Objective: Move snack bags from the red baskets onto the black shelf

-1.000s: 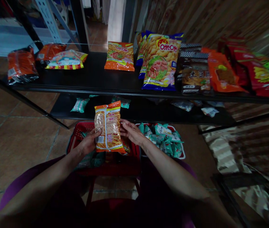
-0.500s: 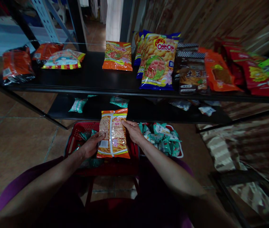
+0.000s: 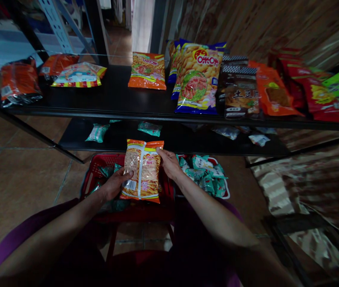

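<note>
An orange snack bag (image 3: 149, 173) is held above a red basket, its back with the barcode and pale centre seam turned toward me. My left hand (image 3: 118, 182) grips its lower left edge, thumb on the front. At the upper right edge, my right hand (image 3: 169, 162) pinches it, thumb on top; the other fingers are partly hidden behind. Beneath, the red basket (image 3: 87, 181) contains several small green packets (image 3: 106, 171). A similar orange bag (image 3: 147, 71) stands face-out on the upper shelf.
The black upper shelf (image 3: 112, 95) carries blue-and-yellow bags (image 3: 199, 79), brown bags (image 3: 241, 93), and red and orange packs at the right. Small packets lie on the lower shelf (image 3: 175, 141). A white-rimmed basket (image 3: 227, 191) of green packets stands right of the red one.
The snack bag has tilted slightly clockwise, its top shifting right and its lower end left. Both hands keep hold of it.
</note>
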The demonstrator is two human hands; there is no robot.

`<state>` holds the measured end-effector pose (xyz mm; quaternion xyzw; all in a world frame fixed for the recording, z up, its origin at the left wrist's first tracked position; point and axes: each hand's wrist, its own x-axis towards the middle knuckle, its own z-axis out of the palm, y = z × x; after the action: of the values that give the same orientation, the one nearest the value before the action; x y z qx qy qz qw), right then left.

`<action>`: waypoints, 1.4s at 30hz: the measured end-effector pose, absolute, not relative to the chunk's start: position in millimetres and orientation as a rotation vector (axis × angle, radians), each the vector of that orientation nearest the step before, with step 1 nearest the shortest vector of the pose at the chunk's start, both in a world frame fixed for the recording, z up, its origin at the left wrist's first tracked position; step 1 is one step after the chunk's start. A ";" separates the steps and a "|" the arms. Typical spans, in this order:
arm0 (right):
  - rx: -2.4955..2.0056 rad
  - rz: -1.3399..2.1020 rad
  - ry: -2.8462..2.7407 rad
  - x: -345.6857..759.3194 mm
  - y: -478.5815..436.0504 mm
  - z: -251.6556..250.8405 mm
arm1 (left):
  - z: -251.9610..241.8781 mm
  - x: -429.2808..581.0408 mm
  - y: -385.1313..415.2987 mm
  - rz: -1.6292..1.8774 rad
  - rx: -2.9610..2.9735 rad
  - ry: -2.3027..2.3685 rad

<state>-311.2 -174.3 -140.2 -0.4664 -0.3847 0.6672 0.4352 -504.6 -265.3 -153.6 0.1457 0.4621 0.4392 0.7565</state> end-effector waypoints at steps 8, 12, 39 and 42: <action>-1.235 1.486 -0.947 -307.0 -168.6 -144.7 | -148.6 -500.8 -265.9 0.917 0.370 0.995; -1.258 1.494 -0.926 -305.2 -166.6 -147.2 | -149.2 -501.0 -267.0 0.918 0.379 0.983; -0.947 1.924 -1.350 -308.5 -196.3 -135.0 | -145.1 -513.4 -247.6 1.217 0.240 0.907; -0.932 1.916 -1.345 -309.9 -196.0 -143.2 | -144.9 -514.6 -246.7 1.224 0.248 0.880</action>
<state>-309.9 -196.0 -143.2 -0.3523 -0.5082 0.7240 0.3056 -514.6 -246.7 -144.9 0.1122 0.3986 0.5543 0.7220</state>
